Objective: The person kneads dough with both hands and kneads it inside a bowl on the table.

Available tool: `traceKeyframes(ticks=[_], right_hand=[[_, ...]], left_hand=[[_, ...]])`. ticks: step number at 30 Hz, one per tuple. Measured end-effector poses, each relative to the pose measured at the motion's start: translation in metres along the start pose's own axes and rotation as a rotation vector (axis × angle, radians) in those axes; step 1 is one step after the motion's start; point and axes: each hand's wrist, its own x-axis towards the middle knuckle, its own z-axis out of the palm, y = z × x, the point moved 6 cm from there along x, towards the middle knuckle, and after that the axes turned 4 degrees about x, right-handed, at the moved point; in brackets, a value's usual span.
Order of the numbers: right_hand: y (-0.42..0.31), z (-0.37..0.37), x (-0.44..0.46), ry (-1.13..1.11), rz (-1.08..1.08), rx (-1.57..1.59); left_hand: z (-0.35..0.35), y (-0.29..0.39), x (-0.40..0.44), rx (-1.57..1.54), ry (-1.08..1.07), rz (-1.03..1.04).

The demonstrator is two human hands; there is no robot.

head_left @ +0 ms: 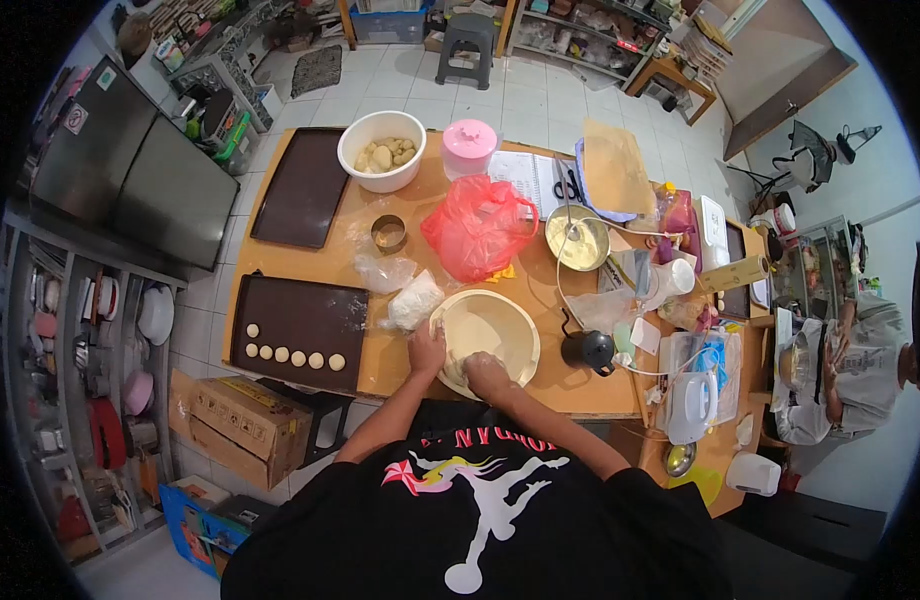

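At the table's front edge stands a large cream bowl (510, 335) with pale flour or dough in it. My left hand (427, 350) is at the bowl's left rim, its fingers bent and mostly hidden from view. Inside the bowl, my right hand (485, 374) reaches down into the pale contents; its fingers look whitened, and what they hold is too small to tell. A white bag (416, 301) lies just left of the bowl, and a red plastic bag (477, 228) sits behind it. Several round dough pieces (299, 358) rest on a dark tray (300, 310) to the left.
Behind are a white tub of dough (382, 132), a pink container (469, 146) and another dark tray (298, 190). Right of the bowl stand a black jug (587, 351), a metal bowl (580, 240) and a hand mixer (691, 405). Another person (860, 365) is at the far right.
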Motion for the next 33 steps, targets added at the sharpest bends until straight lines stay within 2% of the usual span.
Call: traceKeyframes(ticks=[1, 10, 13, 16, 18, 20, 22, 25, 28, 31, 33], right_hand=[[0.000, -0.002, 0.004, 0.031, 0.055, -0.013], [0.004, -0.016, 0.049, -0.169, 0.338, -0.099], [0.021, -0.015, 0.043, -0.070, 0.499, 0.049], [0.048, 0.022, 0.039, -0.016, 0.635, 0.269], [0.063, 0.047, 0.041, -0.138, 0.650, 0.419], [0.071, 0.060, 0.035, -0.141, 0.692, 0.843], [0.076, 0.069, 0.020, 0.000, 0.732, 1.548], [0.081, 0.065, 0.002, -0.165, 0.668, 1.915], [0.064, 0.014, -0.025, -0.017, 0.717, 1.794], [0.083, -0.006, -0.009, 0.056, 0.587, 0.928], [0.099, -0.013, 0.018, 0.229, 0.482, 0.636]], left_hand=[[0.000, 0.000, 0.000, 0.000, 0.002, 0.011], [-0.004, 0.003, 0.001, -0.006, -0.004, 0.026], [0.000, 0.000, 0.001, -0.005, -0.053, 0.005], [-0.002, 0.000, 0.002, 0.019, -0.064, 0.009], [-0.003, 0.002, 0.000, 0.003, -0.062, 0.002], [-0.005, 0.003, -0.001, -0.057, -0.054, -0.021], [0.000, -0.005, -0.001, -0.048, -0.035, 0.011], [0.003, -0.005, 0.002, -0.034, -0.049, 0.000], [-0.005, 0.003, 0.000, -0.030, -0.084, -0.022], [-0.005, 0.001, 0.000, -0.034, -0.038, 0.001], [-0.003, 0.001, 0.000, -0.036, -0.022, 0.014]])
